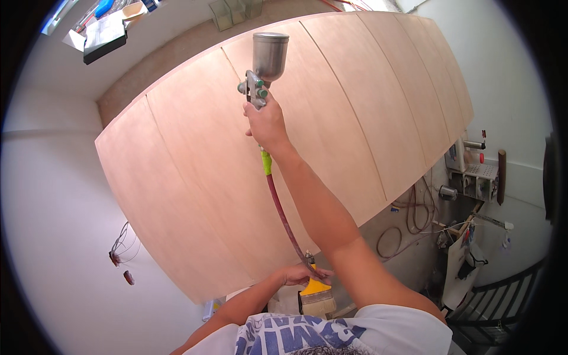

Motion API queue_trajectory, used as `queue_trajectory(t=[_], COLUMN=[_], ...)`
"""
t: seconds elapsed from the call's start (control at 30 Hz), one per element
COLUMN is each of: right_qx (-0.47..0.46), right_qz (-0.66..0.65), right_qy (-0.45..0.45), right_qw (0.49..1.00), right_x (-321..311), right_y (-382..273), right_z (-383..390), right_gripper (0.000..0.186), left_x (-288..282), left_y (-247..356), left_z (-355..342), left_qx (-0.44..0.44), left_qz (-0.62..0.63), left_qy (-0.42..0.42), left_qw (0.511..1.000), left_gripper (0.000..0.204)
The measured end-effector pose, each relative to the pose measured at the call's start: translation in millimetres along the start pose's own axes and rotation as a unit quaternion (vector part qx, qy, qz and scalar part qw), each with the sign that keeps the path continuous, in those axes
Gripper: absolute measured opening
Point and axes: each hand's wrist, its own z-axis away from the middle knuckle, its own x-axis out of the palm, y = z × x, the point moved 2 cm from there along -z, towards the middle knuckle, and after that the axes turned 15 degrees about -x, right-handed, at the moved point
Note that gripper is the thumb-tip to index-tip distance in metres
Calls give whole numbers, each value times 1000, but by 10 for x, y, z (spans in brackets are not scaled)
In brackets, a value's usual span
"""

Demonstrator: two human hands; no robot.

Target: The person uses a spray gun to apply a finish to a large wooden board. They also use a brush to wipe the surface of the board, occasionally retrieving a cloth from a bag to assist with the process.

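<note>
My right hand [267, 123] reaches far forward, its fingers wrapped round the grip of a spray gun [255, 90] with green knobs. A silver metal cup [270, 56] stands upright on top of the gun. From the gun's base, a dark red air hose [280, 204] with a bright green end fitting [266, 162] runs back toward my body. My left hand [299, 274] is close to my chest, closed around a wide paintbrush [318, 290] with a yellow handle and pale bristles pointing at me. The hose passes against the left hand; whether its fingers also grip it is unclear.
A large pale wooden panel [195, 160] with several dark seams spans the view beneath the gun. At right are coiled hoses [414, 216], a wall shelf [478, 177] and a black railing [503, 299]. Wires [118, 251] poke from the left wall; a black box [105, 42] sits upper left.
</note>
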Motion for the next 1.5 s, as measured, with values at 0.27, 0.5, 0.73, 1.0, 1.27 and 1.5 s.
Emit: queue_trajectory(t=[0.27, 0.5, 0.73, 1.0, 1.27, 1.5], right_qx=[-69, 66, 206, 228, 149, 121], right_qz=[-67, -17, 61, -39, -28, -18], right_qy=[41, 90, 186, 251, 311, 352], right_qw=[995, 994, 959, 940, 938, 928], right_x=[-96, -1535, -2523, -2734, -3114, -3269], right_y=[-131, -435, -276, -146, -49, -69], right_z=[-520, 1303, 4021, 5742, 5959, 5426], right_gripper=[25, 27, 31, 36, 52, 47], left_x=[-256, 158, 197, 494, 657, 313], left_y=[-84, -286, -257, 303, 1375, 3184], left_z=[132, 208, 403, 695, -826, -1074], left_qx=[50, -53, -17, 73, 202, 179], left_qz=[26, -117, -113, -145, -184, -332], left_qy=[82, 145, 257, 520, 408, 452], left_qw=[995, 981, 960, 838, 871, 808], left_gripper=[69, 66, 45, 57, 40, 32])
